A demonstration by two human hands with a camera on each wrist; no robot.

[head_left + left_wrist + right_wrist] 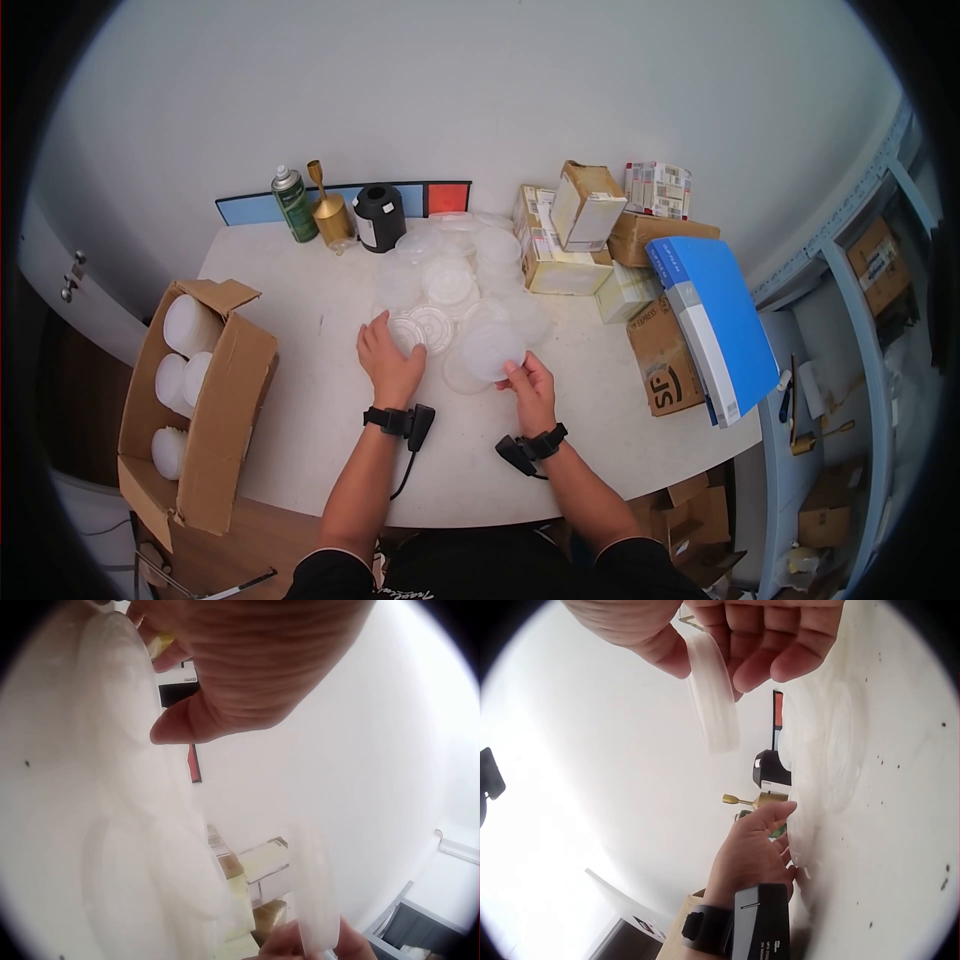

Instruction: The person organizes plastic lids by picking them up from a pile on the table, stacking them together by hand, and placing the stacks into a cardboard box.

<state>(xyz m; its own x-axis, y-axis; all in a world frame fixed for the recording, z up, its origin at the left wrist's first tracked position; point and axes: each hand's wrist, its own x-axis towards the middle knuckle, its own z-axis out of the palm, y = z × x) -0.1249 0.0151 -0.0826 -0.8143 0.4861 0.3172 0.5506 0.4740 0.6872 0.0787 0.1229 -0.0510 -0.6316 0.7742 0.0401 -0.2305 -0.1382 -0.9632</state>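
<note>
Many round translucent plastic lids (450,282) lie in an overlapping heap at the middle of the white table. My right hand (530,388) pinches a small stack of lids (492,350) by its edge, raised over the near side of the heap. In the right wrist view that stack (714,697) is tilted between thumb and fingers. My left hand (392,362) has its fingers spread at the near left edge of the heap, beside a ridged lid (432,328). The left wrist view shows its thumb near the lids (124,682); nothing is gripped in it.
An open cardboard box (235,400) with white round containers (190,325) stands at left. At the back are a spray can (293,205), a brass holder (332,218) and a black cylinder (380,218). Small boxes (566,265) and a blue binder (720,320) stand at right.
</note>
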